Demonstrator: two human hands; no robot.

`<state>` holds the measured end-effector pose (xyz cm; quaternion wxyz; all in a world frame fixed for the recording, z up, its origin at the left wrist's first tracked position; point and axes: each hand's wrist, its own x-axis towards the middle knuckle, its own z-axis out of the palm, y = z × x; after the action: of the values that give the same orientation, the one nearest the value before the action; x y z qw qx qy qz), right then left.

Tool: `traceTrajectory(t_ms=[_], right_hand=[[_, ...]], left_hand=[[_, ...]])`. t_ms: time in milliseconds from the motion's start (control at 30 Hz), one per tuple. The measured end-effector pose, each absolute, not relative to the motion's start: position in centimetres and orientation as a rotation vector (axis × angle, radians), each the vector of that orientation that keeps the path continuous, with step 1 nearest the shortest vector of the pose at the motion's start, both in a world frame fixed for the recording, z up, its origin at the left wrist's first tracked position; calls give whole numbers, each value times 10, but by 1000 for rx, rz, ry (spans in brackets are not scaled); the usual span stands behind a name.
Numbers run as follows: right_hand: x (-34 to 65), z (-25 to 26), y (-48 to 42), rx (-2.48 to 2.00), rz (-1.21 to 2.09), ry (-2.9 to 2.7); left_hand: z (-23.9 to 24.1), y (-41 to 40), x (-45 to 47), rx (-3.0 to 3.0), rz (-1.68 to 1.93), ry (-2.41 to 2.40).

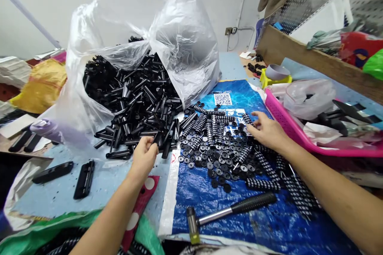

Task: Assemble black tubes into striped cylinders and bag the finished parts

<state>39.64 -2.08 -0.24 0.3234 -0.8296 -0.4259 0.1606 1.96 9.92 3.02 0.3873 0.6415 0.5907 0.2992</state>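
My left hand [145,153] is closed with fingers curled around a black plastic tube piece [156,138], at the near edge of a heap of similar black pieces [134,95]. That heap spills out of a large clear plastic bag [191,48]. To the right, my right hand [265,129] pinches the end of a small black-and-white patterned roller [247,119] between thumb and fingers. Below it lie more patterned rollers [214,125] and many small black discs with center holes [223,154], spread on a blue printed sheet [194,203].
A rubber-headed hammer [215,216] lies at the sheet's front. On the right stands a pink basket [287,135] of plastic scraps, with a grey bowl [277,71] behind it. Two long black cases [84,179] rest at left; a green bag [60,223] is in front.
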Motion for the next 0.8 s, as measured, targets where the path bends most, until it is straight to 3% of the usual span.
traceTrajectory(t_ms=[133, 233, 300, 467, 800], right_hand=[[349, 6, -61, -1818, 741, -1034], [303, 6, -76, -1345, 1195, -685], [276, 5, -77, -1200, 1323, -511], [234, 5, -80, -1076, 1393, -370], [199, 9, -83, -1030, 1308, -248]], left_hand=[[30, 55, 20, 1214, 914, 1212], [32, 25, 36, 1050, 838, 1079], [32, 9, 48, 995, 745, 1015], [28, -17, 60, 974, 622, 955], [32, -46, 82, 1242, 760, 902]])
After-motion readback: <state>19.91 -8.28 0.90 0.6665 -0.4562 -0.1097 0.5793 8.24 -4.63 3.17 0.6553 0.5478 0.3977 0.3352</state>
